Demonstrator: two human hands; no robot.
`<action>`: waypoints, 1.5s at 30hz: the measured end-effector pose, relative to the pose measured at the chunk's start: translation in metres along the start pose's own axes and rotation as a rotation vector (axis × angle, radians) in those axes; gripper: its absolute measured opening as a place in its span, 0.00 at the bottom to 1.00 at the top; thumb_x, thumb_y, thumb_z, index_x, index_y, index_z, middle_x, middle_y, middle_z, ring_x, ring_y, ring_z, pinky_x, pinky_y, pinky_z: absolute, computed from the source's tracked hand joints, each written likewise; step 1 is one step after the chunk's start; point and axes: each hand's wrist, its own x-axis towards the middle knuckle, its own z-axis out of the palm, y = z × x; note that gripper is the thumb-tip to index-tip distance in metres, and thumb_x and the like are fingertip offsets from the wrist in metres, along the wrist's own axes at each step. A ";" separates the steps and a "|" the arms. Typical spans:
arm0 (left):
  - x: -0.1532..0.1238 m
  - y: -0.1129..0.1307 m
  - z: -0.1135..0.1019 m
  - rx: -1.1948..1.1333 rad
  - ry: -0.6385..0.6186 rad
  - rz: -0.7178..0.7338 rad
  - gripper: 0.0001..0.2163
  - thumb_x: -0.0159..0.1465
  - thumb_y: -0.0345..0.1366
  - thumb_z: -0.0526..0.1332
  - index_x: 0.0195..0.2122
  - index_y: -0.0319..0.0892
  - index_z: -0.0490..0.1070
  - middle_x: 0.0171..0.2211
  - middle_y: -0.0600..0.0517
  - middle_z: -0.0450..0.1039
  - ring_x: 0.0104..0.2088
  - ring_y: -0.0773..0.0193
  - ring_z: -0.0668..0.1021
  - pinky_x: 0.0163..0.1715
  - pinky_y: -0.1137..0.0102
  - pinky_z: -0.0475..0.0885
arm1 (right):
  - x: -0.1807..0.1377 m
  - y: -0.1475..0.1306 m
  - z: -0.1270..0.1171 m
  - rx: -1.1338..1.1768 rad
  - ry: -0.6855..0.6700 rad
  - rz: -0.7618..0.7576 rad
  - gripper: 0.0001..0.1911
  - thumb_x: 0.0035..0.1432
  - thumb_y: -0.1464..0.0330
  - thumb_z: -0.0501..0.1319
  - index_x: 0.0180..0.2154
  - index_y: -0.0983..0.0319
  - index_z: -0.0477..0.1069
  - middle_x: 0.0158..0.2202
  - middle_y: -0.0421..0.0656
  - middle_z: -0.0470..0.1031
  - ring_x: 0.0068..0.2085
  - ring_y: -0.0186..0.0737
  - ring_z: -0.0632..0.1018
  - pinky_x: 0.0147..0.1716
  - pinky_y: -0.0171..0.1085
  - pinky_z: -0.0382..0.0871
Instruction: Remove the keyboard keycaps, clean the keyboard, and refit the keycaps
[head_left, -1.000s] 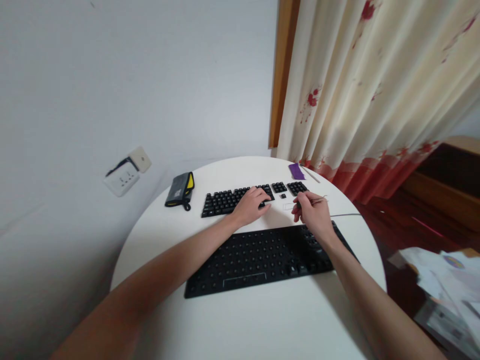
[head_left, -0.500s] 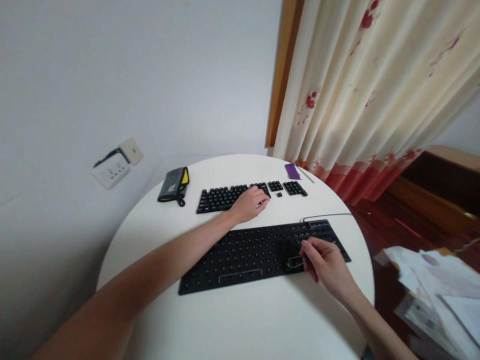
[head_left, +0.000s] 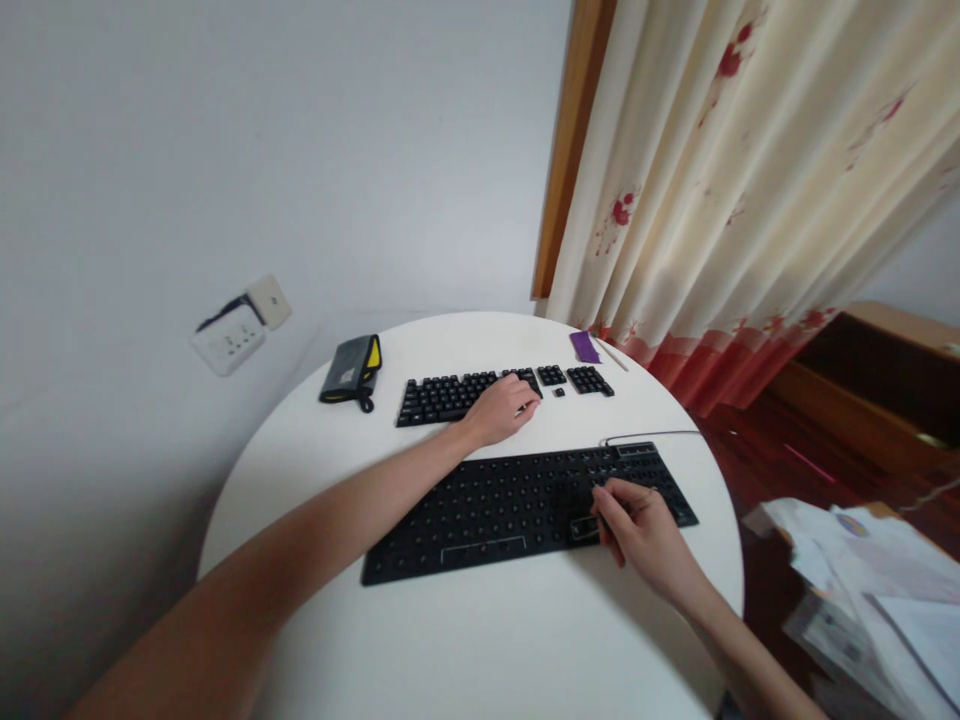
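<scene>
My left hand (head_left: pixel 501 408) rests at the right end of a large block of loose black keycaps (head_left: pixel 435 398), fingers loosely bent and a gap showing by the thumb. I see nothing held in it. Nearer to me lies a black keyboard (head_left: pixel 480 510) without its keycaps, bare switches showing, crossed in part by my left forearm. Over its lower right part my right hand (head_left: pixel 636 522) is closed in a pinch. Whatever sits between those fingertips is hidden. Smaller keycap groups (head_left: pixel 590 380) and one single keycap (head_left: pixel 559 392) lie right of my left hand.
The round white table (head_left: pixel 450 650) also bears a grey and yellow pouch (head_left: pixel 351 370), a purple cloth (head_left: pixel 584 347) and a thin pale stick (head_left: pixel 611 353). A cable (head_left: pixel 652 434) runs off the right edge. Papers (head_left: pixel 862 570) are piled at right, below a curtain (head_left: pixel 675 200).
My right hand has shifted slightly left over the keyboard, still pinched. My left hand stays in place on the keycaps. The view has moved a little.
</scene>
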 end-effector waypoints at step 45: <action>-0.002 0.008 -0.004 -0.137 0.020 0.055 0.13 0.68 0.43 0.57 0.47 0.41 0.72 0.43 0.47 0.77 0.45 0.58 0.74 0.48 0.62 0.68 | 0.130 -0.030 0.022 0.223 0.223 -0.245 0.21 0.60 0.51 0.57 0.27 0.62 0.68 0.18 0.37 0.70 0.16 0.30 0.69 0.17 0.30 0.62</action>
